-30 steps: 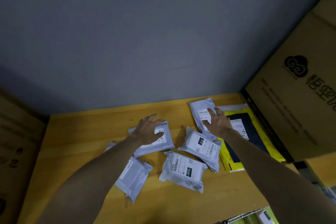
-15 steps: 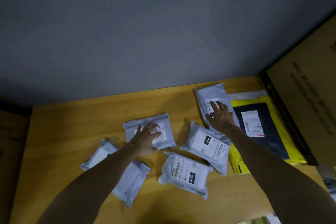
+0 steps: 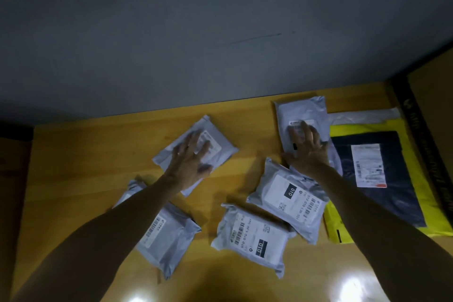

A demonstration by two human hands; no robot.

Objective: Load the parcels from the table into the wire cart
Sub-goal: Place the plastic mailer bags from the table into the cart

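Several grey parcels with white labels lie on the wooden table [image 3: 81,169]. My left hand [image 3: 190,162] lies flat with spread fingers on a tilted grey parcel [image 3: 220,142] at the middle left. My right hand [image 3: 306,152] presses with straight fingers on the far grey parcel [image 3: 301,111] near the wall. Two labelled parcels lie between my arms, one at the right [image 3: 286,197] and one nearer me [image 3: 252,238]. Another grey parcel [image 3: 166,240] lies partly under my left forearm. The wire cart is not in view.
A large yellow and dark mailer [image 3: 382,179] lies at the right, beside a tall cardboard box [image 3: 434,110]. A grey wall [image 3: 220,32] rises behind the table. Another brown box [image 3: 12,179] stands at the left edge.
The view has tilted down and closer. The parcel under my left hand has turned and slid away from me. My right hand stays on the far parcel.
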